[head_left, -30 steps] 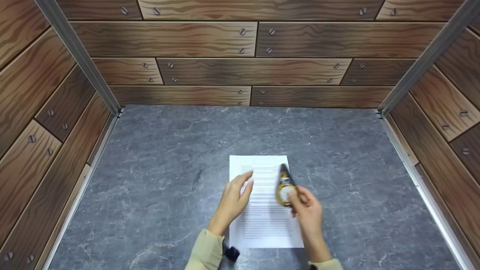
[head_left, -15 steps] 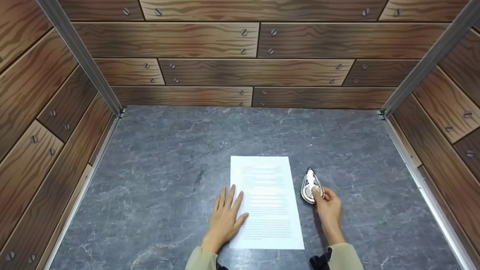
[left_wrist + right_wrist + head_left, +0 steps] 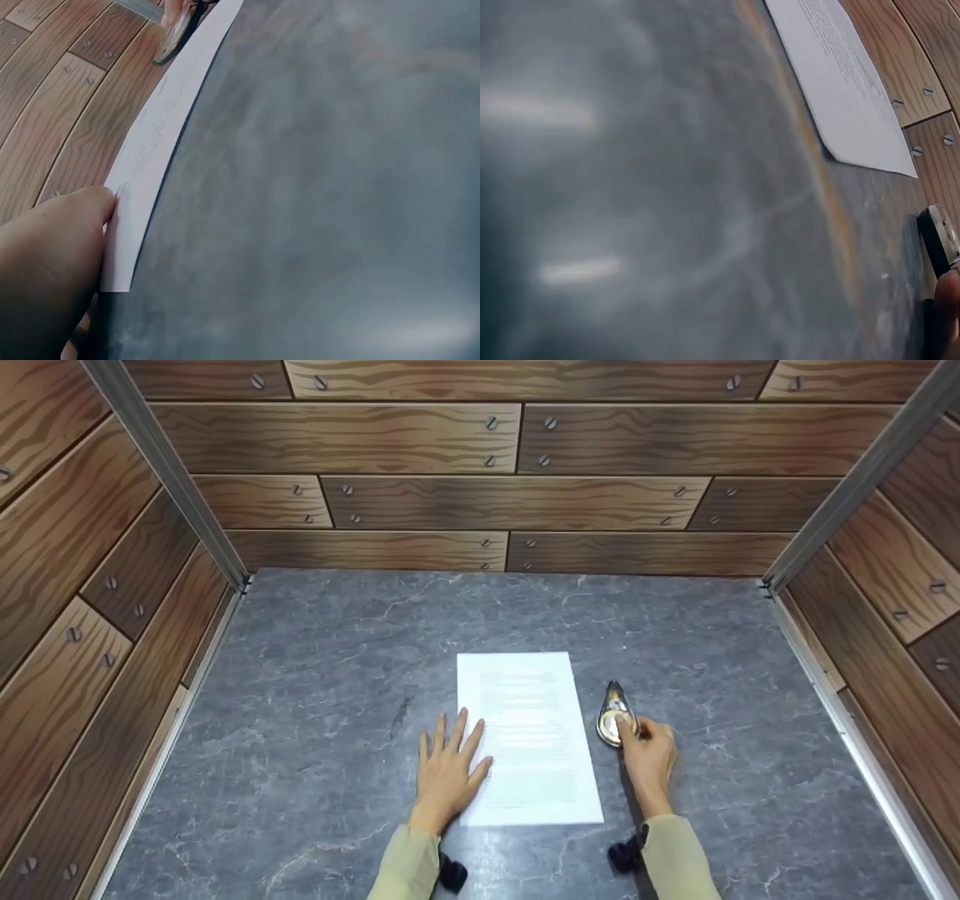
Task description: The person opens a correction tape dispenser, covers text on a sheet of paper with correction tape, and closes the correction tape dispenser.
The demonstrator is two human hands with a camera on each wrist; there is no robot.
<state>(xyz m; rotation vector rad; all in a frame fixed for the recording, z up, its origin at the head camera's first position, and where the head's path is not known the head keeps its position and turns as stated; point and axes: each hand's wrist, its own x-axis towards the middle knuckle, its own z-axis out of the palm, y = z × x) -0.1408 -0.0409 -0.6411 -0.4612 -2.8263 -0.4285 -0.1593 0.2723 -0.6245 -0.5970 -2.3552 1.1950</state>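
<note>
A white sheet of paper (image 3: 529, 780) with printed lines lies on the grey marbled table. My left hand (image 3: 444, 769) rests with spread, straight fingers on the paper's left edge; its thumb (image 3: 56, 247) reaches over the print in the left wrist view. To the right of the sheet, my right hand (image 3: 649, 754) holds a teardrop-shaped correction tape dispenser (image 3: 613, 712), thumb on top and narrow tip pointing away from me. The dispenser (image 3: 939, 234) shows only in part at the right edge of the right wrist view. Whether its tip touches the table I cannot tell.
Wood-plank-patterned walls (image 3: 420, 502) enclose the table (image 3: 322, 660) at the back and both sides. Metal strips (image 3: 847, 735) run along the side edges. Small black devices (image 3: 453, 874) sit at both wrists.
My right hand has carried the correction tape dispenser from over the paper to its right. My left hand has lowered onto the left edge. The sheet has slid slightly away from me.
</note>
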